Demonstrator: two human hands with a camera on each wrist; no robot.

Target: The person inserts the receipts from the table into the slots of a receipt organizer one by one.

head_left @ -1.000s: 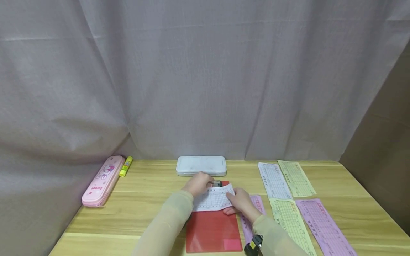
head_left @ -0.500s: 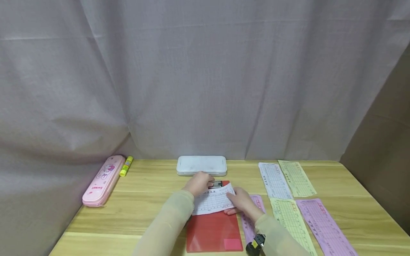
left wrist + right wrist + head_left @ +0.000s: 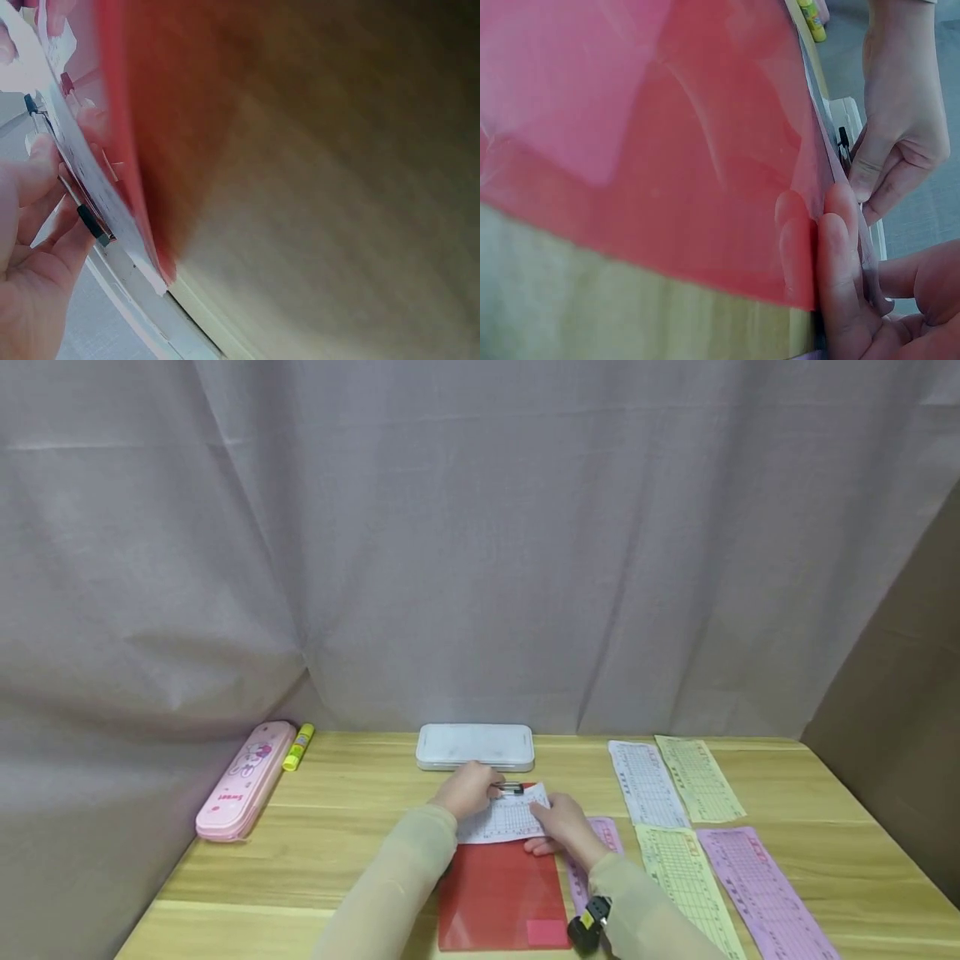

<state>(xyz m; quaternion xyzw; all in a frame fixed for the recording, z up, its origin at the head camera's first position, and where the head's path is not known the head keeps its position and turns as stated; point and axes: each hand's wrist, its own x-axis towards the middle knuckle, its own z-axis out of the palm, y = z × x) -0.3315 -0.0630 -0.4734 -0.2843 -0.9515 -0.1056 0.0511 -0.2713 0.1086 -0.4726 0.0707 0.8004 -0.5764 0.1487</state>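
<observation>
A red translucent clipboard [image 3: 501, 893] lies on the wooden table with a pink square [image 3: 547, 932] at its lower right. At its top is a metal clip [image 3: 512, 788] with dark ends. My left hand [image 3: 467, 789] pinches this clip between thumb and fingers, as the left wrist view shows too. A white printed sheet [image 3: 506, 822] lies across the board's upper part, its top edge right at the clip. With the thumb above and fingers beneath, my right hand [image 3: 566, 824] pinches the sheet's right side. The sheet's left end is partly behind my left hand.
Behind the clipboard stands a white flat case [image 3: 475, 745]. To the right lie a white slip [image 3: 648, 783], yellow slips [image 3: 701, 779] and purple slips [image 3: 765, 889], one partly under my right forearm. A pink pencil case [image 3: 246, 781] and yellow glue stick [image 3: 298, 747] are far left.
The white sheet first slid slightly down the board, then moved up toward the clip with my right hand, its lower edge now higher. My left hand stays on the clip.
</observation>
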